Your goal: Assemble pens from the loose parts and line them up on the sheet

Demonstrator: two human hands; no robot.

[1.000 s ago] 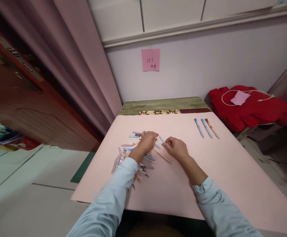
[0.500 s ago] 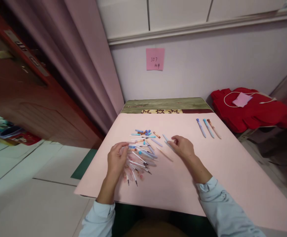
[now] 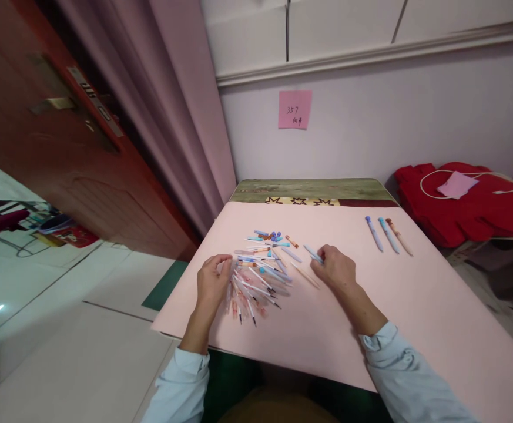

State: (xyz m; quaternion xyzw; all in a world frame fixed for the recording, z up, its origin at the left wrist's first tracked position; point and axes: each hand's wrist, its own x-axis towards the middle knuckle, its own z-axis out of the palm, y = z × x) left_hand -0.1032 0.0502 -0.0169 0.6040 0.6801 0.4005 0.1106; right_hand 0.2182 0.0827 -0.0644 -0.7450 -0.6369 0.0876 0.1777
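Observation:
My right hand (image 3: 336, 268) is closed on a light blue pen barrel (image 3: 312, 253), which sticks out to the left from between thumb and fingers. At the left edge of a pile of pen parts, my left hand (image 3: 212, 281) has thumb and fingertips pinched together; whether anything small is between them I cannot make out. White ink refills (image 3: 260, 281) with dark tips, clear pinkish pieces (image 3: 235, 306) and blue barrels make up the pile. Behind it lie small blue and brown caps (image 3: 276, 236). A beige barrel (image 3: 304, 275) rests between the pile and my right hand.
Three whole-looking pens (image 3: 389, 236) lie side by side at the right of the pink-covered table (image 3: 415, 329). Red cloth (image 3: 441, 217) with a pale cord is piled beyond the right edge. A wall with a pink note (image 3: 295, 110) stands behind; a door (image 3: 89, 170) is at left.
The view has swung a little left. My right fingers have closed further around the blue barrel. My left hand has shifted slightly left relative to the pile, still pinched.

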